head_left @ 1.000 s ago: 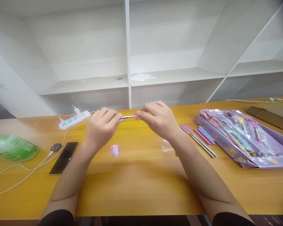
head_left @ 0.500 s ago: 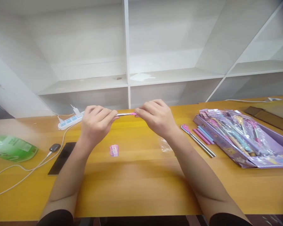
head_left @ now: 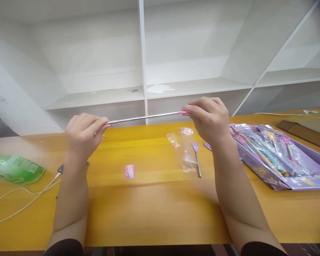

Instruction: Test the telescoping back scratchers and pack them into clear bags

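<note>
A thin silver telescopic rod [head_left: 146, 117] with a pink end spans the space between my hands, above the table's far edge. My left hand [head_left: 85, 133] pinches its left end. My right hand [head_left: 209, 115] is closed on the pink end, whose tip is hidden by my fingers. On the table below lie a small hand-shaped purple scratcher [head_left: 197, 160] with a short metal handle, clear plastic wrappers [head_left: 187, 151] and a small pink card [head_left: 129, 171]. Part of another pink and blue piece [head_left: 208, 145] shows beside my right wrist.
A purple box [head_left: 266, 174] of wrapped items sits at the right, with brown cardboard [head_left: 306, 131] behind it. At the left are a green pouch [head_left: 16, 169] and a white cable [head_left: 29, 192]. White shelves [head_left: 197, 87] rise behind the table [head_left: 154, 213].
My hands have moved apart and upward, and the rod between them now shows much longer. The small purple scratcher and more of the wrappers have come into view from behind my right arm.
</note>
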